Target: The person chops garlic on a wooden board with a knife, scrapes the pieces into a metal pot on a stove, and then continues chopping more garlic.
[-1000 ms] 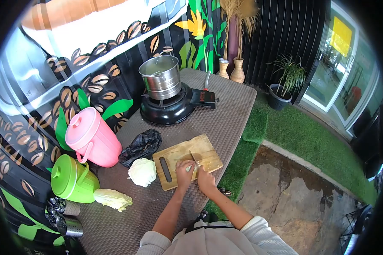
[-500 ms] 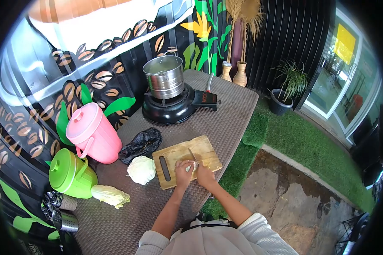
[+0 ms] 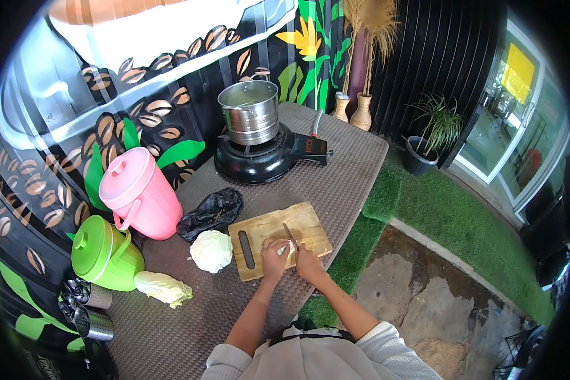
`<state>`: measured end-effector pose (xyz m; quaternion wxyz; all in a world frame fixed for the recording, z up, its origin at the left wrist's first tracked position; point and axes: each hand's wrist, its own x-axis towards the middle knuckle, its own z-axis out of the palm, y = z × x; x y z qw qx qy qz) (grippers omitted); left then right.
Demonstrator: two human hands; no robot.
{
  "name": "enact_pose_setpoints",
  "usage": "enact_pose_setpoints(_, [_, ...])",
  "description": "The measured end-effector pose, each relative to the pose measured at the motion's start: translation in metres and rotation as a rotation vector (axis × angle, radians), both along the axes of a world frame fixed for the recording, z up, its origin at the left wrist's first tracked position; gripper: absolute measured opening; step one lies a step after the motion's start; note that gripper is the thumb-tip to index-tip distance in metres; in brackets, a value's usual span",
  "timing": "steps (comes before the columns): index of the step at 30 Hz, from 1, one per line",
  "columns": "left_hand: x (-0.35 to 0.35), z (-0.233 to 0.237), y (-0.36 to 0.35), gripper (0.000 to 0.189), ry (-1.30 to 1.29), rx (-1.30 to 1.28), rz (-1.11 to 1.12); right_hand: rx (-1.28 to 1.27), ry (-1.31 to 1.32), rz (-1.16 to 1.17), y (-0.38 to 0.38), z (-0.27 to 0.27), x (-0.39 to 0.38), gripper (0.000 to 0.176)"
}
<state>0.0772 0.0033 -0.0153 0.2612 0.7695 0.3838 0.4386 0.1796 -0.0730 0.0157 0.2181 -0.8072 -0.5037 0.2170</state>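
Observation:
A wooden cutting board (image 3: 253, 237) lies on the table below me. Over its middle, my right hand (image 3: 310, 262) is wrapped round the handle of a knife (image 3: 289, 232), its blade pointing away from me. Just to the left, my left hand (image 3: 275, 254) has its fingers closed on a small whitish piece (image 3: 282, 251) beside the blade; its kind is too small to make out. A round pale cabbage (image 3: 211, 251) sits at the board's left edge. Further left lies a head of napa cabbage (image 3: 163, 287).
A black plastic bag (image 3: 212, 212) lies behind the cabbage. A steel pot (image 3: 249, 117) stands on a black portable stove (image 3: 253, 159) at the back. Pink (image 3: 144, 196) and green (image 3: 111, 256) lidded jugs stand left, near a perforated metal utensil holder (image 3: 95, 324).
The view has shifted slightly. Both hands stay over the board, and the knife blade sits at a slightly different angle beside the left fingers.

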Motion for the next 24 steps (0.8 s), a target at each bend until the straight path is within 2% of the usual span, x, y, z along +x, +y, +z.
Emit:
enact_pose_setpoints(2, [0.0,-0.004,0.0,0.013,0.016,-0.027,0.017,0.016,-0.021,0.011,-0.005,0.0,-0.004,0.028])
enact_pose_setpoints(4, [0.001,-0.002,0.0,0.013,0.007,-0.019,0.017,-0.048,-0.103,0.001,-0.016,0.006,-0.013,0.018])
enact_pose_setpoints(9, [0.001,-0.003,0.0,0.013,0.026,-0.04,0.036,-0.057,-0.151,-0.026,-0.009,0.003,-0.023,0.017])
enact_pose_setpoints(12, [0.002,0.0,-0.003,0.013,0.0,-0.023,0.019,-0.021,-0.189,0.069,0.004,0.0,-0.01,0.02])
enact_pose_setpoints(18, [0.003,-0.001,-0.001,0.013,0.009,-0.008,0.059,-0.004,-0.133,-0.014,-0.022,0.005,-0.019,0.024])
enact_pose_setpoints(21, [0.003,0.0,0.0,0.013,0.029,-0.023,0.045,-0.142,-0.068,-0.021,-0.022,0.005,-0.025,0.024])
enact_pose_setpoints(24, [0.003,0.004,-0.003,0.013,0.041,-0.014,0.064,-0.092,-0.035,-0.016,-0.003,-0.004,-0.014,0.024])
